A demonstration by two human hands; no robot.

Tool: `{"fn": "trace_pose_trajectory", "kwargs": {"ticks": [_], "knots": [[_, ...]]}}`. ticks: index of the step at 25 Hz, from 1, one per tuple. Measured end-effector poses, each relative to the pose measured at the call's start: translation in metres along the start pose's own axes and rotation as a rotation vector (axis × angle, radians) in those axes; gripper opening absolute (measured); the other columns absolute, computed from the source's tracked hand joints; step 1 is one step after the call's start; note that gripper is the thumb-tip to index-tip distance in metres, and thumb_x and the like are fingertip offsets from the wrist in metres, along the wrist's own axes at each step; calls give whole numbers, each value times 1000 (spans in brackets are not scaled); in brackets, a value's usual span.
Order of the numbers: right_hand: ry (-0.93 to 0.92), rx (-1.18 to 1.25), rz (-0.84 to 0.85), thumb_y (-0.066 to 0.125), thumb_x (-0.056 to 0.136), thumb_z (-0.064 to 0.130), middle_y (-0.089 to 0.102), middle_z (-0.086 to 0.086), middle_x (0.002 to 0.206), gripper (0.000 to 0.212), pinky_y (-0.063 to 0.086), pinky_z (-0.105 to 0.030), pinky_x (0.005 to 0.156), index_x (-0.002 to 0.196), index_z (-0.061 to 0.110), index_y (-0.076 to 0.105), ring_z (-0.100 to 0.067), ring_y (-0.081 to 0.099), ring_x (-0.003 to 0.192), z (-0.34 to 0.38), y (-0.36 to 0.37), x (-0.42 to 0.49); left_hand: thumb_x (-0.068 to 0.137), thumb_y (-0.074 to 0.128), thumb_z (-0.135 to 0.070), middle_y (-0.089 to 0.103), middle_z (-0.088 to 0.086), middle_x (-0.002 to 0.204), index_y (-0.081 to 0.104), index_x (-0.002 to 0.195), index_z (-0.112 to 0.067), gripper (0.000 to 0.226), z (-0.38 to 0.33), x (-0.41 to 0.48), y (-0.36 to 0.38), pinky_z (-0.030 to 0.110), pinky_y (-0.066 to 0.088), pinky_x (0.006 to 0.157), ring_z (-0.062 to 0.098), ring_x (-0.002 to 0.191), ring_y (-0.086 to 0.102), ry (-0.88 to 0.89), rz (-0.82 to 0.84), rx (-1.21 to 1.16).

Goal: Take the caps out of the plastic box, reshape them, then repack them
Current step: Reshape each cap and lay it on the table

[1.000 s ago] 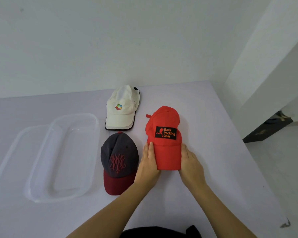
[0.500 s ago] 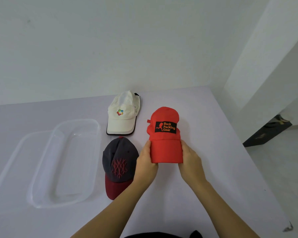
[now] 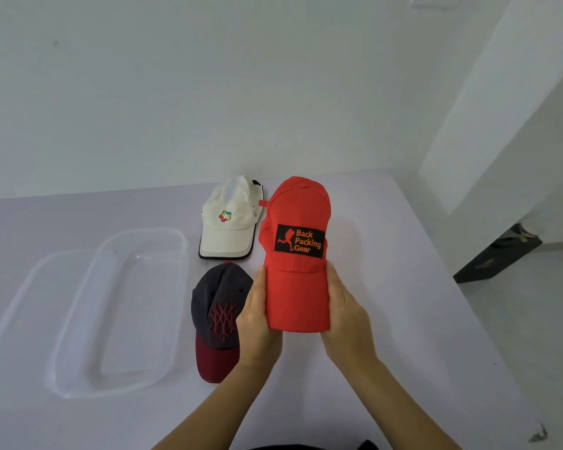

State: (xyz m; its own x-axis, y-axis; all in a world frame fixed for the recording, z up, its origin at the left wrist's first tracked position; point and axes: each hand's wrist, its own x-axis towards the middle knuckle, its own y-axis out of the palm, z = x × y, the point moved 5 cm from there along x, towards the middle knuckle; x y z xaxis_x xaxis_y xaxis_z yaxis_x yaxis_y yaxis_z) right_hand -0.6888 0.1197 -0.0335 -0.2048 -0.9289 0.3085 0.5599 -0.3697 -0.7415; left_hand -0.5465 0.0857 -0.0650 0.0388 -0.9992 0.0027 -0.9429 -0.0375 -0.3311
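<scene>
1. Red cap: both hands hold it over the middle of the table, right of the other 2 caps. The brim points toward the near edge and the crown toward the far edge. A black patch on the front panel reads "Back Packing Gear". The cap appears raised clear of the surface, but the back of the crown is hidden, so contact there cannot be confirmed.

2. Left hand: it grips the left edge of the brim. The thumb lies along the top of that edge and the fingers curl beneath the brim, clamped on it.

3. Right hand: it grips the right edge of the brim in the same way, thumb on top and fingers wrapped underneath.

4. White cap: it lies on the surface close to the far edge, just left of the red crown, with its brim toward the near edge.

5. Dark cap: it has a maroon brim and lies just nearer than the white cap. The left hand covers its right side.

6. Plastic box: it is clear and stands open in the left half of the surface, with no cap in it. It is apart from the caps.

7. Lid: it is clear and lies against the left side of the box, toward the left edge.
</scene>
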Motion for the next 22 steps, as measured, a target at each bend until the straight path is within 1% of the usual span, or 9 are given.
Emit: {"fn": "trace_pose_trajectory", "kwargs": {"ticks": [3, 5, 8, 11, 13, 15, 16, 19, 22], "knots": [[174, 308, 38, 35, 80, 58, 58, -4, 129, 65, 50, -34, 94, 138, 31, 26, -20, 61, 106, 12, 0, 2, 77, 52, -44, 70, -13, 100, 46, 137, -29, 62, -3, -11, 7, 42, 53, 90, 10, 91, 65, -104, -70, -256], [165, 334, 32, 34, 81, 58, 59, -4, 128, 65, 49, -33, 94, 139, 27, 30, -20, 61, 106, 18, 0, 6, 80, 51, -35, 69, -25, 92, 48, 134, -30, 54, -7, -14, 7, 37, 53, 87, -2, 83, 64, -103, -85, -275], [94, 226, 53, 43, 89, 33, 45, -5, 143, 60, 39, -27, 102, 145, 19, 26, -14, 47, 125, 12, -1, 12, 85, 50, -42, 65, -12, 119, 41, 139, -36, 55, -9, -4, -1, 42, 51, 96, 9, 110, 61, -41, -70, -181], [100, 244, 229, 45, 90, 5, 19, 0, 156, 68, 28, -18, 106, 147, 26, 13, 1, 25, 131, -4, -2, 20, 90, 57, -11, 41, 0, 148, 25, 144, -39, 69, -9, 8, -13, 47, 41, 106, 20, 135, 42, 132, -58, 105], [382, 715, 300, 41, 95, 0, 32, 0, 150, 63, 38, -20, 102, 147, 28, 16, -2, 48, 119, -19, -2, 21, 85, 57, 2, 33, 2, 152, 25, 145, -34, 77, -8, 10, -18, 46, 36, 111, 22, 140, 34, 175, -36, 152], [738, 1203, 270, 37, 100, 24, 57, -4, 129, 39, 50, -30, 85, 139, 24, 34, -13, 63, 95, -29, -1, 19, 88, 53, -10, 25, -3, 155, 22, 147, -30, 70, -6, 9, -17, 36, 27, 115, 14, 142, 26, 160, 22, 75], [830, 1335, 290, 33, 99, 38, 64, -5, 121, 37, 52, -33, 79, 131, 22, 44, -17, 66, 92, -31, 2, 18, 89, 52, -12, 20, -5, 155, 17, 148, -30, 71, -7, 6, -16, 26, 22, 115, 10, 142, 22, 200, 56, 111], [931, 1458, 260, 29, 97, 46, 73, -5, 102, 48, 56, -38, 76, 114, 18, 63, -19, 71, 90, -39, 8, 19, 84, 54, 5, 18, -2, 153, 10, 150, -28, 86, 1, -3, -7, 5, 11, 111, 2, 141, 16, 436, 198, 308], [954, 1419, 196, 39, 95, 43, 70, -12, 112, 45, 50, -43, 85, 119, 14, 63, -25, 67, 101, -52, 5, 19, 79, 42, 16, 26, -18, 149, 18, 149, -29, 87, 7, 2, -11, 3, 20, 108, -9, 137, 24, 409, 310, 279]]}}
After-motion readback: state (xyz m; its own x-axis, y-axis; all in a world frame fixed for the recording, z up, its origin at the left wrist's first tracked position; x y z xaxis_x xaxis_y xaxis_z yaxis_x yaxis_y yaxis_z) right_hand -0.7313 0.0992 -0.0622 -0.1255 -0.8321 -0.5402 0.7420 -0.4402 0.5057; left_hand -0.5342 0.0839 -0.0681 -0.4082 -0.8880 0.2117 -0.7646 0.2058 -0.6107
